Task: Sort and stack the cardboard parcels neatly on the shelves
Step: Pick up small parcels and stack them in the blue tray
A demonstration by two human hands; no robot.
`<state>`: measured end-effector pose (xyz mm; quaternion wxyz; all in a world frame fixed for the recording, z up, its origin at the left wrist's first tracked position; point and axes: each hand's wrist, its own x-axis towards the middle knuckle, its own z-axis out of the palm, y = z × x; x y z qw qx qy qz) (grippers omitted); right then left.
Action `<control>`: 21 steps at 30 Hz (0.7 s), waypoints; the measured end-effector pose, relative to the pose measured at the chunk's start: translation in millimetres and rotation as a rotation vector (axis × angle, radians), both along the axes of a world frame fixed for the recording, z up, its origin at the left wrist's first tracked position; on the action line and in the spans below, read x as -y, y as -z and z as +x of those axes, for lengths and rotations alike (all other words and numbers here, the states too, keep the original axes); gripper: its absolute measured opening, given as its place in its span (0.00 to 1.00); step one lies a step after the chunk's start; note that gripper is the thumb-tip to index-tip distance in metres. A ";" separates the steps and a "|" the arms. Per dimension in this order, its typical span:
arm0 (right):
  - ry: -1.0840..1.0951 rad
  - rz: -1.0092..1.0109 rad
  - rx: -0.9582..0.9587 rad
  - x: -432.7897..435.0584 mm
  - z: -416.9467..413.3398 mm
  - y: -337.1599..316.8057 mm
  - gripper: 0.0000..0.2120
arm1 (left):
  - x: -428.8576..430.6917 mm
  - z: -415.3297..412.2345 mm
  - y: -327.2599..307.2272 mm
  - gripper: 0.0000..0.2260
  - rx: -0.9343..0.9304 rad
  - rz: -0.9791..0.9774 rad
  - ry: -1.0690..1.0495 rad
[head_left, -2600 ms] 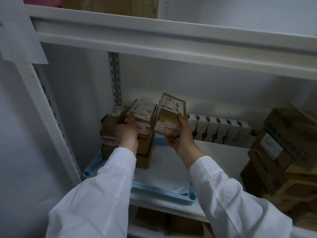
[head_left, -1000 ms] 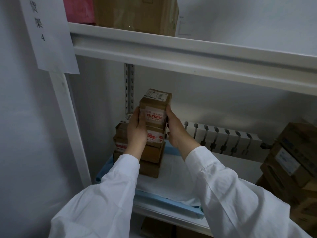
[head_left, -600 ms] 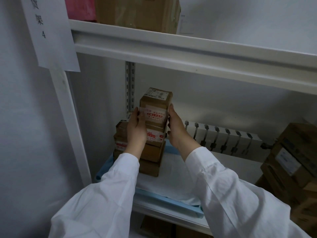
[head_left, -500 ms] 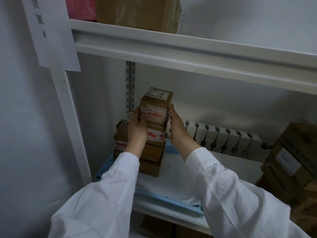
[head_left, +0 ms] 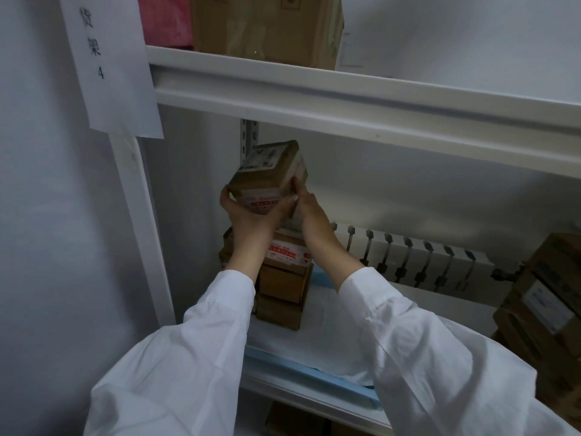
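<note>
1. Evidently light and stiff, the small parcel [head_left: 267,176] is held tilted over the top of the stack [head_left: 284,278], at the far left of the shelf [head_left: 446,305].
2. Left hand [head_left: 243,215] cups its near-left corner; right hand [head_left: 309,209] pinches the right face. Gripping flat opposing sides looks best.
3. Taped faces may be slick, and the narrow stack could topple.

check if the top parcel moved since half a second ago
Yes. The top parcel has risen off the stack and tilted, edging left toward the slotted post. The left hand and right hand hold it.
</note>
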<state>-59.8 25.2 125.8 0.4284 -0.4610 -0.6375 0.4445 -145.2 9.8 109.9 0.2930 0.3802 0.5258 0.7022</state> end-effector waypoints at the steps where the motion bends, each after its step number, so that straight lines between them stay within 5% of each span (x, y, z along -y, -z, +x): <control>1: -0.013 0.018 0.026 0.6 -2.5 -1.7 0.32 | -1.8 -2.5 0.3 0.46 0.005 -0.003 -0.047; 5: -0.079 0.082 0.136 -2.9 -7.5 1.4 0.26 | -8.0 -15.7 -0.4 0.41 0.188 -0.089 -0.079; 12: 0.184 0.017 0.059 -33.1 1.5 23.1 0.24 | -20.1 -46.4 12.8 0.37 0.485 -0.313 -0.125; 21: 0.223 -0.089 0.054 -49.0 -3.5 39.9 0.27 | -20.4 -42.4 23.6 0.33 0.210 -0.363 0.018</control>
